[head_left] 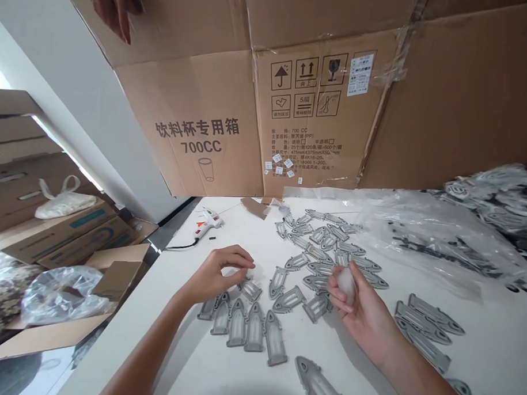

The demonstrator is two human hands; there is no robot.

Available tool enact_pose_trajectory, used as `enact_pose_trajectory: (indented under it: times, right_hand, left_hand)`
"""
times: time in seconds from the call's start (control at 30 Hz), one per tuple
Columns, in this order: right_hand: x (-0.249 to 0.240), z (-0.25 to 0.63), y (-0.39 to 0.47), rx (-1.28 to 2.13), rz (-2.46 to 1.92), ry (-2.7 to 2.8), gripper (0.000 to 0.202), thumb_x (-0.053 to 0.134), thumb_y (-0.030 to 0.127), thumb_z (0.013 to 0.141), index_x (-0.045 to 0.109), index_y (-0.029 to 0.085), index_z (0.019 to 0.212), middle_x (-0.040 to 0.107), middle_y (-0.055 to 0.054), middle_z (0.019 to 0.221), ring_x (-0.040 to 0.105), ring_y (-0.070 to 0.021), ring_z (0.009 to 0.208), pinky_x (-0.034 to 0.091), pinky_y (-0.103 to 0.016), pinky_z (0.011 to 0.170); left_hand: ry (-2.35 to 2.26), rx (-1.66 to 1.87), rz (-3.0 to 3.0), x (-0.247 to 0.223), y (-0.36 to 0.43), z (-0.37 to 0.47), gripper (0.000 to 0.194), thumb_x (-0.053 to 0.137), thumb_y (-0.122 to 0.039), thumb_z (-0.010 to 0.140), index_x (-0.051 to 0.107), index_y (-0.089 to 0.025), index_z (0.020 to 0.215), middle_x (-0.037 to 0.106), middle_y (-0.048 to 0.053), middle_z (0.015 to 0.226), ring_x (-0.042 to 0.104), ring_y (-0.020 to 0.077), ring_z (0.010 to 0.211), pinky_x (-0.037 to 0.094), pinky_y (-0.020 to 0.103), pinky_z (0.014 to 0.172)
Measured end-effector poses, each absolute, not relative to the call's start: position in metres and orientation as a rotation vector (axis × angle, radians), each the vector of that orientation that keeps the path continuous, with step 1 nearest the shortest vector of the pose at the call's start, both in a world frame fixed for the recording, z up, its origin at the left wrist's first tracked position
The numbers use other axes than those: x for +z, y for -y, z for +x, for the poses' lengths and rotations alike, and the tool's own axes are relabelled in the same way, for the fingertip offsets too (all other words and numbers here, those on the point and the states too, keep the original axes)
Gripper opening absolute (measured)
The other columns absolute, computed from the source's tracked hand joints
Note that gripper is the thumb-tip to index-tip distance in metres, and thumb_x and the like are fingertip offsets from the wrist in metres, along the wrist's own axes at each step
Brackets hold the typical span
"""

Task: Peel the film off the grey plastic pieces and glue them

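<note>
Near left on tabletop [227,375], grey boat-shaped frames [236,329] lined up in row; farther frames [316,283] not lined up. Translucent piece [346,284] gripped by right hand [358,304]; left hand [221,272] curled, any pinch cannot be told.

White table [214,375]: grey parts [237,324] scattered mid-surface, several side by side in a row nearer the front. Glue gun [207,224] at far left; cardboard scrap [254,208] at back; plastic bag [435,235] right rear.
</note>
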State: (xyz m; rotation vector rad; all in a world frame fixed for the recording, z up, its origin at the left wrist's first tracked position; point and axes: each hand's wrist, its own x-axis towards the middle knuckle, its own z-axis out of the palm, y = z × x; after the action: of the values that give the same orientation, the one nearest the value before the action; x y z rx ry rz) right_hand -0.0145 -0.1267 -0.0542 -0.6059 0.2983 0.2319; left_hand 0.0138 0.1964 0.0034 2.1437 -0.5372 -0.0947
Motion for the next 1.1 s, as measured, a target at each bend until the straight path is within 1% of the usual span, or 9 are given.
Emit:
enact_pose_trajectory:
  times: [0.13,0.23,0.4,0.47,0.57,0.67,0.97,1.03,1.1]
  right_hand:
    - [-0.059,-0.016,0.125,0.238,-0.636,-0.323,0.037,0.082,0.048,0.098,0.071,0.014,0.088,0.055,-0.003,0.076,0.039,-0.0076,0.048,0.041,-0.012,0.038]
    - [-0.063,-0.016,0.125,0.227,-0.634,-0.343,0.037,0.081,0.047,0.098,0.071,0.014,0.086,0.054,-0.003,0.075,0.039,-0.0075,0.047,0.038,-0.011,0.035]
    - [-0.070,-0.016,0.124,0.225,-0.647,-0.318,0.036,0.079,0.046,0.102,0.071,0.013,0.089,0.055,-0.003,0.077,0.039,-0.0072,0.048,0.038,-0.010,0.036]
    - [-0.068,-0.016,0.123,0.228,-0.653,-0.329,0.037,0.071,0.046,0.107,0.071,0.013,0.089,0.054,-0.004,0.076,0.040,-0.0076,0.048,0.037,-0.011,0.036]
    - [-0.060,-0.015,0.122,0.236,-0.656,-0.381,0.045,0.054,0.043,0.115,0.070,0.013,0.086,0.054,-0.004,0.074,0.039,-0.0081,0.046,0.036,-0.012,0.035]
    - [-0.052,-0.015,0.120,0.243,-0.660,-0.444,0.052,0.046,0.042,0.118,0.069,0.013,0.082,0.053,-0.004,0.071,0.036,-0.0077,0.043,0.034,-0.012,0.034]
    - [-0.051,-0.015,0.120,0.256,-0.667,-0.458,0.051,0.045,0.041,0.118,0.068,0.013,0.082,0.052,-0.004,0.070,0.036,-0.0087,0.044,0.033,-0.012,0.032]
    - [-0.057,-0.015,0.122,0.260,-0.669,-0.414,0.045,0.052,0.042,0.116,0.068,0.013,0.085,0.053,-0.004,0.073,0.035,-0.0083,0.045,0.035,-0.012,0.034]
    - [-0.063,-0.016,0.124,0.265,-0.680,-0.365,0.039,0.064,0.045,0.111,0.069,0.014,0.088,0.054,-0.003,0.075,0.034,-0.0078,0.046,0.037,-0.012,0.036]
  left_hand:
    - [0.434,-0.182,2.175,0.001,-0.196,0.012,0.017,0.070,-0.034,0.093,0.082,-0.022,0.099,0.074,0.006,0.104,0.070,0.0168,0.088,0.059,0.029,0.084]
    - [0.300,-0.235,2.203,-0.001,-0.196,0.011,0.016,0.076,-0.034,0.087,0.081,-0.022,0.095,0.076,0.004,0.095,0.069,0.0157,0.083,0.057,0.027,0.081]
    - [-0.010,-0.304,2.104,-0.009,-0.195,0.011,0.023,0.086,-0.038,0.077,0.078,-0.018,0.083,0.074,0.003,0.075,0.066,0.0147,0.070,0.051,0.023,0.063]
    - [-0.080,-0.327,2.043,-0.013,-0.194,0.011,0.026,0.089,-0.038,0.073,0.076,-0.017,0.081,0.075,0.004,0.076,0.066,0.0141,0.068,0.050,0.023,0.061]
    - [-0.085,-0.375,1.989,-0.017,-0.192,0.011,0.027,0.091,-0.036,0.070,0.074,-0.016,0.077,0.076,0.006,0.078,0.066,0.0141,0.066,0.052,0.024,0.064]
    - [-0.056,-0.408,1.988,-0.019,-0.190,0.009,0.027,0.091,-0.035,0.069,0.075,-0.016,0.077,0.077,0.006,0.078,0.068,0.0151,0.067,0.052,0.025,0.064]
    - [-0.054,-0.452,2.012,-0.018,-0.188,0.011,0.027,0.092,-0.036,0.066,0.078,-0.016,0.079,0.076,0.006,0.077,0.068,0.0167,0.069,0.051,0.026,0.063]
    - [-0.054,-0.453,2.032,-0.019,-0.189,0.011,0.026,0.091,-0.037,0.067,0.079,-0.017,0.080,0.077,0.006,0.079,0.069,0.0178,0.071,0.051,0.027,0.064]
    - [-0.053,-0.449,2.053,-0.020,-0.189,0.011,0.025,0.089,-0.037,0.068,0.080,-0.017,0.080,0.078,0.006,0.080,0.069,0.0184,0.073,0.051,0.027,0.064]
